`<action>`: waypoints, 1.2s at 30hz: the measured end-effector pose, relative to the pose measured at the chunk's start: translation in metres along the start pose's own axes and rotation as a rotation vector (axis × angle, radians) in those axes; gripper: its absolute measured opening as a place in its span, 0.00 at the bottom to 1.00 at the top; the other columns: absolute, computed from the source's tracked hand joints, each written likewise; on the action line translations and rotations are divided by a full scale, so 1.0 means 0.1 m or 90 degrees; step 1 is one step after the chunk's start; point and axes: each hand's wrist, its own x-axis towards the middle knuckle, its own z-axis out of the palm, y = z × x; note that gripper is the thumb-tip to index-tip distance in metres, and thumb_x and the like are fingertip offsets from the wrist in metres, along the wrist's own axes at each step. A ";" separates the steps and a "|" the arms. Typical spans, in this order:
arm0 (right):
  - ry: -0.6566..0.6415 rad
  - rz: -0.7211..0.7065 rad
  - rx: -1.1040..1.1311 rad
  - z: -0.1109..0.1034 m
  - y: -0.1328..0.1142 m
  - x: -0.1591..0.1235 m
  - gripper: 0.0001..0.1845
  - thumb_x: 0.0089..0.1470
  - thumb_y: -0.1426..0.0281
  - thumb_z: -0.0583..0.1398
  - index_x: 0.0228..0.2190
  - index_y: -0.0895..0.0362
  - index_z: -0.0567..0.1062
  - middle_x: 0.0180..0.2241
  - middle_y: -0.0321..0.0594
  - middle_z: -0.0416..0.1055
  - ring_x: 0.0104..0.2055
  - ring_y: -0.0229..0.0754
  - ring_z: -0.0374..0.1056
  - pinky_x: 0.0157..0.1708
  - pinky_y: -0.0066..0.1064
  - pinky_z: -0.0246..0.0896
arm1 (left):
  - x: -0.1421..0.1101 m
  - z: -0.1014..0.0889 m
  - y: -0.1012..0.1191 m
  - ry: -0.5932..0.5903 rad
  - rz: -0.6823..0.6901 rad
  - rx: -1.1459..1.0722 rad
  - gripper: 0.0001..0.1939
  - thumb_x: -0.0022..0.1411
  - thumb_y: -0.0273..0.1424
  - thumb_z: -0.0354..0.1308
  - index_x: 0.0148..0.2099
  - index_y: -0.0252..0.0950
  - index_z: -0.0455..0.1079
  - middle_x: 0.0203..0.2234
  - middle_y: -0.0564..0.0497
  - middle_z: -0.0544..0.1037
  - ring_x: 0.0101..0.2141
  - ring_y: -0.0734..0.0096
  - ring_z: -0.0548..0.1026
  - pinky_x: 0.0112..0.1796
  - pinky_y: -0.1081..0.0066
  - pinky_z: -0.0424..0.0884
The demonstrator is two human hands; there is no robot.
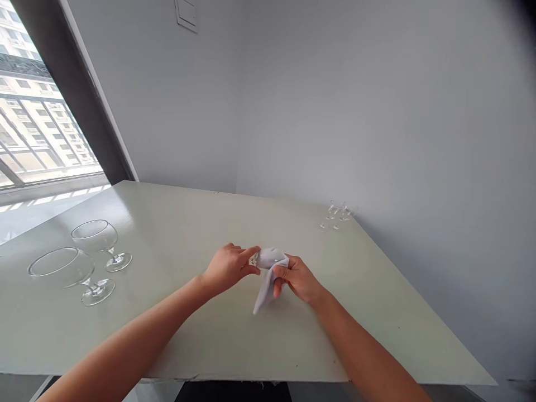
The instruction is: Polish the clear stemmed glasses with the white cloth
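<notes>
Over the middle of the table, my left hand (230, 265) pinches the left end of a small clear glass (256, 258) between thumb and fingers. White cloth (263, 290) shows at the glass's right part, though whether it lies inside or around it I cannot tell. My right hand (299, 277) grips the cloth at the glass's right end, and one corner of it hangs down towards the tabletop. The glass lies sideways between both hands, partly hidden by fingers and cloth.
Two large stemmed glasses (98, 291) (119, 261) stand upright at the left of the pale table (188, 218). Several small stemmed glasses (336, 215) stand near the far right edge. Grey walls (335, 111) rise behind the table, with a window (37, 111) at the left.
</notes>
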 end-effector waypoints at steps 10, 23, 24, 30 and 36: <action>0.117 0.009 0.108 -0.03 0.09 0.08 0.15 0.46 0.60 0.61 0.27 0.60 0.71 0.19 0.34 0.70 0.15 0.32 0.65 0.17 0.22 0.57 | 0.02 0.06 0.06 0.034 0.006 0.087 0.19 0.58 0.40 0.49 0.50 0.39 0.62 0.33 0.46 0.74 0.35 0.63 0.70 0.40 0.62 0.61; -0.075 0.026 -0.255 -0.03 -0.01 -0.03 0.15 0.44 0.60 0.61 0.28 0.60 0.72 0.21 0.35 0.69 0.28 0.39 0.66 0.28 0.29 0.60 | 0.02 -0.01 -0.03 -0.140 -0.022 -0.093 0.19 0.56 0.49 0.47 0.34 0.39 0.67 0.19 0.55 0.66 0.22 0.76 0.63 0.24 0.74 0.56; -0.088 0.009 -0.291 -0.04 -0.03 -0.04 0.14 0.44 0.60 0.62 0.26 0.60 0.72 0.22 0.35 0.68 0.28 0.38 0.64 0.28 0.28 0.59 | 0.02 -0.05 -0.02 -0.199 -0.046 -0.171 0.20 0.55 0.49 0.47 0.31 0.37 0.66 0.19 0.55 0.65 0.21 0.77 0.62 0.23 0.76 0.55; -0.127 -0.107 -0.441 -0.10 -0.14 -0.07 0.10 0.47 0.63 0.60 0.23 0.57 0.72 0.25 0.34 0.66 0.30 0.36 0.61 0.30 0.27 0.57 | 0.03 -0.17 -0.06 -0.414 -0.117 -0.435 0.24 0.56 0.51 0.44 0.25 0.34 0.59 0.19 0.54 0.63 0.18 0.79 0.62 0.21 0.76 0.57; 0.081 -0.226 -0.499 -0.37 -0.16 -0.04 0.11 0.50 0.61 0.57 0.29 0.56 0.74 0.28 0.37 0.71 0.34 0.40 0.65 0.35 0.31 0.59 | 0.05 -0.15 -0.19 -0.337 -0.205 -0.388 0.24 0.54 0.51 0.45 0.34 0.34 0.66 0.19 0.54 0.64 0.18 0.79 0.61 0.21 0.77 0.57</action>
